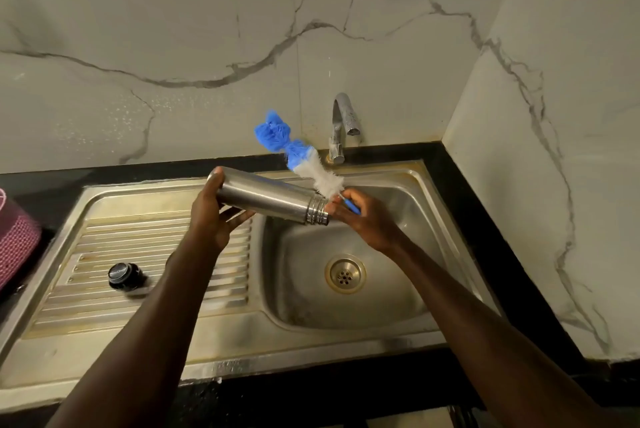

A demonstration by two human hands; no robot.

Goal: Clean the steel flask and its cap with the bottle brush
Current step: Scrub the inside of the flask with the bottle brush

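The steel flask (266,197) lies nearly level above the sink, its threaded open mouth pointing right. My left hand (214,216) grips its base end. My right hand (360,216) holds the blue handle of the bottle brush (301,157) right at the flask's mouth. The brush's white and blue bristles point up and left, outside the flask, toward the wall. The black cap (125,276) stands on the ribbed drainboard at the left, apart from both hands.
The steel sink basin (398,289) with its drain (345,273) lies below the flask. A chrome tap (343,126) rises behind the basin, with no water visible. A pink woven item (15,240) sits at the far left edge. Marble walls enclose the back and right.
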